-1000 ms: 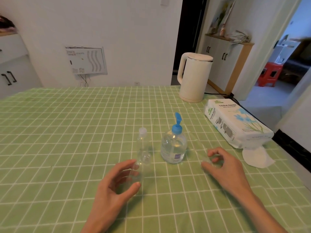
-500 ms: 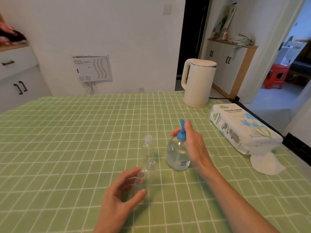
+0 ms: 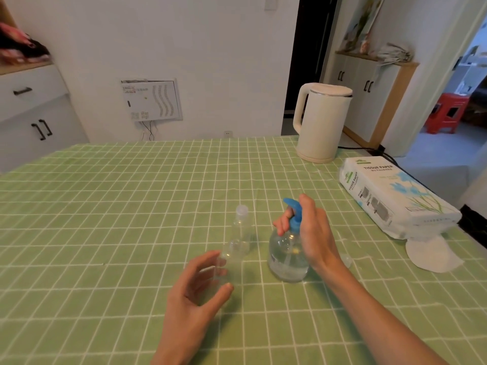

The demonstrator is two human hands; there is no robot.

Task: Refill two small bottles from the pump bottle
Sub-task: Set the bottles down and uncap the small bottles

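Observation:
A clear pump bottle (image 3: 287,262) with a blue pump head (image 3: 292,208) stands on the green checked tablecloth (image 3: 105,219). My right hand (image 3: 313,233) grips its neck just under the pump head, fingertips showing on the left side. Left of it stand two small clear bottles. The farther one (image 3: 242,219) has a whitish cap. The nearer one (image 3: 228,255) has no cap and sits between the fingers and thumb of my left hand (image 3: 195,293), which holds it lightly. A small clear cap (image 3: 347,260) lies right of the pump bottle, behind my right wrist.
A cream electric kettle (image 3: 322,122) stands at the back right, its cord running off the table. A tissue paper pack (image 3: 395,198) lies along the right edge with one white sheet (image 3: 432,255) in front of it.
My right hand left the table at the right, where the small cap lies, and closed round the pump bottle's neck. My left hand stayed at the nearer small bottle.

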